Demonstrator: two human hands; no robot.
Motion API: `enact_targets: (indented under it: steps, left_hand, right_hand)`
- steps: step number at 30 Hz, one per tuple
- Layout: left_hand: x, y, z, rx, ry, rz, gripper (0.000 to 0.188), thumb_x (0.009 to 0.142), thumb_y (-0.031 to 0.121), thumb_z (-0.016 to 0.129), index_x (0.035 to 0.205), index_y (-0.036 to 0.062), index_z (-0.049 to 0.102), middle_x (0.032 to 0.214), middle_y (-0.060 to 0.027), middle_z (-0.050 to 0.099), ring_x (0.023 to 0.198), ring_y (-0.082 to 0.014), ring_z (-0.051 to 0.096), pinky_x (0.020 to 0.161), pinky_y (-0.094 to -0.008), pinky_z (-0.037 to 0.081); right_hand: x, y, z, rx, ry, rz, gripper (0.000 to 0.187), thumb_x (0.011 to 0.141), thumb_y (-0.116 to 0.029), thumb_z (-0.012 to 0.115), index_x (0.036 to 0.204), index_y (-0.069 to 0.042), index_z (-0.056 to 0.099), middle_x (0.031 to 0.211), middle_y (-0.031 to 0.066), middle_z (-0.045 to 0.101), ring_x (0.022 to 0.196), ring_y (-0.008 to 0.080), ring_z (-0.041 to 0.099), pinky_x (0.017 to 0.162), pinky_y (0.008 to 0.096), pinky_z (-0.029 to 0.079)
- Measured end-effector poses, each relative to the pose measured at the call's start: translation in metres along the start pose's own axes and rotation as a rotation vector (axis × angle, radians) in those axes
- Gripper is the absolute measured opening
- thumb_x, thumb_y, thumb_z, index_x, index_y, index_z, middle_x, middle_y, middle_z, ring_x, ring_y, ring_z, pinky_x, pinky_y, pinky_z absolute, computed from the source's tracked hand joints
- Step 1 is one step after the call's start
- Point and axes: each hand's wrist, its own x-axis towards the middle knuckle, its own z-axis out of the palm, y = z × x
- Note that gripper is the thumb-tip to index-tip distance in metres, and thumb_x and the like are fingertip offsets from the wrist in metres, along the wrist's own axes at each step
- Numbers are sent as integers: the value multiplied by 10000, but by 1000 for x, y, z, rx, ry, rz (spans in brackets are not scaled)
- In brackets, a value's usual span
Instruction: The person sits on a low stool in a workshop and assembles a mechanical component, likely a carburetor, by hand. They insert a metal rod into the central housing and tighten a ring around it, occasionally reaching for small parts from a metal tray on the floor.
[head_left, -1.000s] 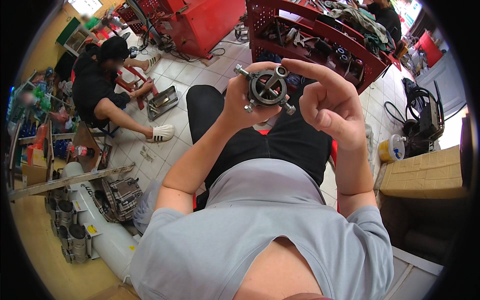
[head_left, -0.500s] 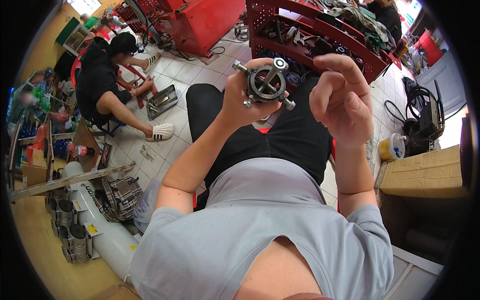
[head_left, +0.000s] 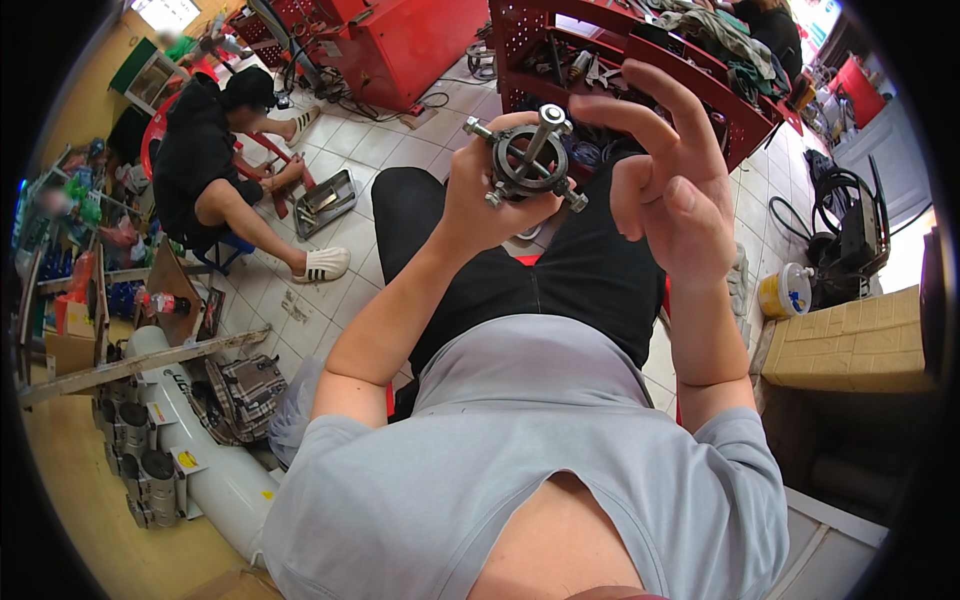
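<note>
My left hand (head_left: 468, 205) is wrapped round a dark metal ring tool (head_left: 528, 187) above my lap. Bolts stick out from around its ring. A shiny steel rod (head_left: 543, 140) with a round, socketed head stands through the ring's middle, tilted toward the far right. My fingers hide the tool's underside. Beside it on the right, my right hand (head_left: 685, 200) is raised with its fingers apart and bent, holding nothing. Its forefinger reaches toward the rod's head without visibly touching it.
Ahead stands a red tool cart (head_left: 515, 90) with tools and rags. At the left, a seated person in black (head_left: 195, 150) works beside a metal tray (head_left: 328, 215). A white bucket (head_left: 785, 292) and a yellowish block (head_left: 850, 345) lie at the right; a long white cylinder (head_left: 205, 450) lies at lower left.
My right hand has opened wider, its fingers rising and stretching up and to the left. The ring tool has tipped slightly in my left hand, which otherwise stays in place.
</note>
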Motion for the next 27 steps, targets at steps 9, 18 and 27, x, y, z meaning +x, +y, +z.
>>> enact_targets:
  steps: [9,18,27]
  left_hand:
    - [1,-3,0,-13,-21,-60,571,660,-45,685,1207,-12,524,853,-62,661,789,-148,688,756,-289,555]
    - [-1,-7,3,45,-13,-86,554,639,40,735,1162,9,556,862,-48,689,792,-121,672,756,-268,526]
    - [-1,-7,5,7,-11,-141,558,651,56,756,1163,-3,545,856,-49,689,795,-126,675,760,-269,527]
  right_hand:
    - [-3,8,-30,59,-198,-24,544,862,-208,593,1307,64,437,971,152,639,443,51,428,427,181,340]
    - [1,4,-6,47,-53,26,549,873,-191,573,1337,55,410,886,156,622,458,68,446,471,190,382]
    - [7,7,-6,-111,14,34,822,871,-399,590,1440,68,224,1292,323,494,540,131,585,485,210,477]
